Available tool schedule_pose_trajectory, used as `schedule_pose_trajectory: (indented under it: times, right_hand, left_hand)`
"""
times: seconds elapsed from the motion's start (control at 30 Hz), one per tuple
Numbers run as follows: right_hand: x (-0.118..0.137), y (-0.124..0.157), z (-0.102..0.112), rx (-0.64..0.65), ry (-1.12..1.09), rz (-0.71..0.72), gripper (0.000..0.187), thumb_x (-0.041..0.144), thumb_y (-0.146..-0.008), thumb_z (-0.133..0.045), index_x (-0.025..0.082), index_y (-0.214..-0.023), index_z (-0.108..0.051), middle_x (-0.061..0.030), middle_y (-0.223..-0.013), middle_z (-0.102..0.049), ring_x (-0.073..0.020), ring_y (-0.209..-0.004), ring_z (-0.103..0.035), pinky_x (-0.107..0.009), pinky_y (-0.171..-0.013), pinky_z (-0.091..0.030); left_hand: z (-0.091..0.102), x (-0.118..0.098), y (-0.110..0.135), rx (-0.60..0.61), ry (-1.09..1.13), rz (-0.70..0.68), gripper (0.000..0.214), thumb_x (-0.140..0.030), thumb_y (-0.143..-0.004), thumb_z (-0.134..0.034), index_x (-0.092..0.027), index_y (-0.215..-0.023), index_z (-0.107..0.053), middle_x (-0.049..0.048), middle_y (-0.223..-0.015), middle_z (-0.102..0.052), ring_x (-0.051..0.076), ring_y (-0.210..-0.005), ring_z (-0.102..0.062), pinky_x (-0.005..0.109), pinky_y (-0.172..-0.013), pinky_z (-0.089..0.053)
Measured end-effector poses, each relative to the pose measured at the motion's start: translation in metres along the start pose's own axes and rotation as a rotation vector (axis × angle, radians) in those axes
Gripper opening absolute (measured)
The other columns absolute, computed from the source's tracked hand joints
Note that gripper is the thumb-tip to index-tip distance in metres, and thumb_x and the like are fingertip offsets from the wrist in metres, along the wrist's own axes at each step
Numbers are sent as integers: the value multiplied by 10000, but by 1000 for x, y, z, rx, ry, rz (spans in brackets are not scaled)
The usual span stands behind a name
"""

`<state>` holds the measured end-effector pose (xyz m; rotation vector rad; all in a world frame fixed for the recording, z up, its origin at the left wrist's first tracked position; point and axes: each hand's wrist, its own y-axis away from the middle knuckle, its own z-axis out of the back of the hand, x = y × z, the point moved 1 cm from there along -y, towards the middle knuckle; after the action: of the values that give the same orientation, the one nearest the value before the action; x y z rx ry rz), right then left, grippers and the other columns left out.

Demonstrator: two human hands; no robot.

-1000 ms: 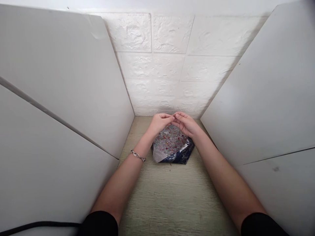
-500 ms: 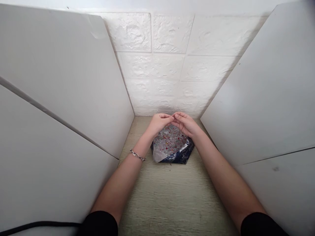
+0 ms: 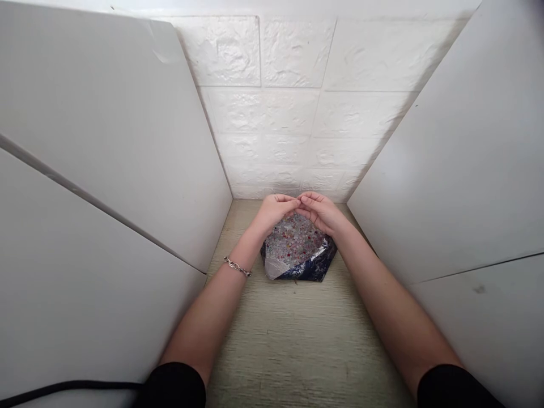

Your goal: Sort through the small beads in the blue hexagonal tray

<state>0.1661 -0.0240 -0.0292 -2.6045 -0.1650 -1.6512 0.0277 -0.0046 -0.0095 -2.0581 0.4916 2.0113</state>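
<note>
Beads or small crystal bits in many colours (image 3: 293,243) fill a shallow holder whose near side is wrapped in shiny dark blue material (image 3: 312,269). Above its far edge, my left hand (image 3: 276,211) and my right hand (image 3: 321,212) meet at the fingertips. Thumb and forefinger of each hand are pinched together, and whatever lies between them is too small to make out. The other fingers of my right hand curl over the beads. A silver chain bracelet (image 3: 237,266) circles my left wrist.
Pale panels stand on the left (image 3: 127,136) and on the right (image 3: 450,153). Behind is a white brick-patterned wall (image 3: 289,113). The holder rests on a wood-grained greenish surface (image 3: 293,340). A black cable (image 3: 72,386) runs at the lower left.
Both hands keep almost the same pinched pose over the beads. Only a slight shift of the camera view shows.
</note>
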Motion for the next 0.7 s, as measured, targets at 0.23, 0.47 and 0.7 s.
schedule_pose_trajectory:
  times: [0.23, 0.47, 0.7]
  right_hand:
    - [1, 1, -2, -4, 1, -11, 195, 282, -597, -744, 185, -705, -613, 23, -730, -630, -69, -713, -600, -188, -741, -514]
    - [3, 2, -3, 17, -24, -7, 179, 288, -622, -732, 185, -704, -612, 23, -717, -637, -70, -705, -606, -182, -717, -518]
    - [1, 1, -2, 11, -35, -15, 180, 284, -624, -734, 186, -707, -608, 32, -700, -642, -64, -680, -609, -182, -691, -524]
  left_hand:
    - [2, 4, -2, 45, 94, 11, 183, -281, -594, -692, -125, -677, -643, -7, -540, -534, 46, -486, -437, 209, -508, -349]
    - [3, 4, -3, 33, 31, 17, 221, -314, -604, -685, -124, -710, -648, 5, -577, -563, 50, -509, -459, 210, -524, -359]
    - [2, 2, -1, 40, 20, 9, 234, -325, -594, -691, -117, -692, -649, 5, -581, -561, 45, -510, -447, 202, -510, -342]
